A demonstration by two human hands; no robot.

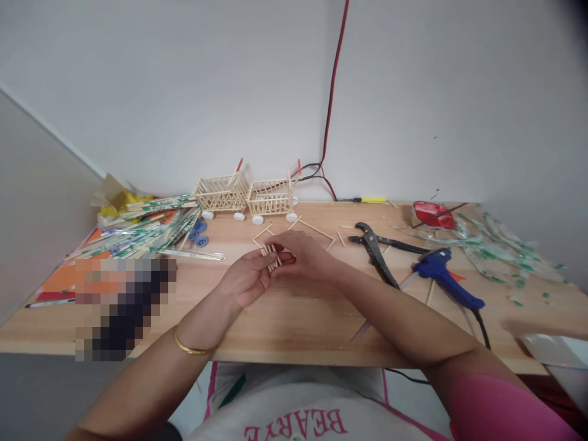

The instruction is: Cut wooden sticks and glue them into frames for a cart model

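Note:
My left hand holds a small bundle of short wooden sticks between thumb and fingers, just above the wooden table. My right hand meets it from the right, fingers curled onto the same sticks. A gold bangle circles my left wrist. Behind my hands, loose wooden sticks lie scattered on the table. Two little stick-built carts with white wheels stand at the back by the wall.
Black pliers and a blue glue gun lie to the right, with torn green-and-clear wrappers and a red packet beyond. Wrapped chopstick packs and blue caps fill the back left. A red-black cable hangs down the wall.

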